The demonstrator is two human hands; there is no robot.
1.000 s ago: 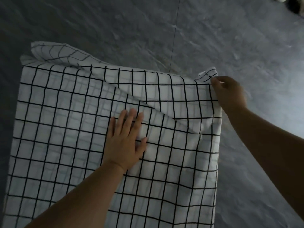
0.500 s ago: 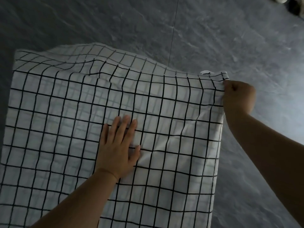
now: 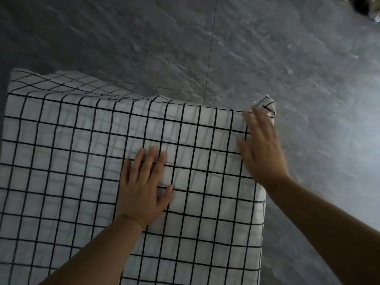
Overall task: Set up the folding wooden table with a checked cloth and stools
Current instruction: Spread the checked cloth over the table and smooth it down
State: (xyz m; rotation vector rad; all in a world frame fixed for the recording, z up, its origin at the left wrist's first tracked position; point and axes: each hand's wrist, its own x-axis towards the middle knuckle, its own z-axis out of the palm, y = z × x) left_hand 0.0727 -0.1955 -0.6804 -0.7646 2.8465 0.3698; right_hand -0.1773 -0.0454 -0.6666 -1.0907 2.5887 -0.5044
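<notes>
Checked cloth [image 3: 86, 153] already draped over the desk, left hand [image 3: 141, 190] flat at centre, right hand [image 3: 262, 147] open-fingered, gripping nothing, smoothing the two-o'clock corner; far edge rumpled, stools unseen, likely still to place.

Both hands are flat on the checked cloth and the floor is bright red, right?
Not quite. The head view shows the floor is dark grey, not red. The left hand and right hand do lie open on the checked cloth.

Checked cloth [image 3: 82, 161] over table, grey floor [image 3: 287, 79]
</notes>
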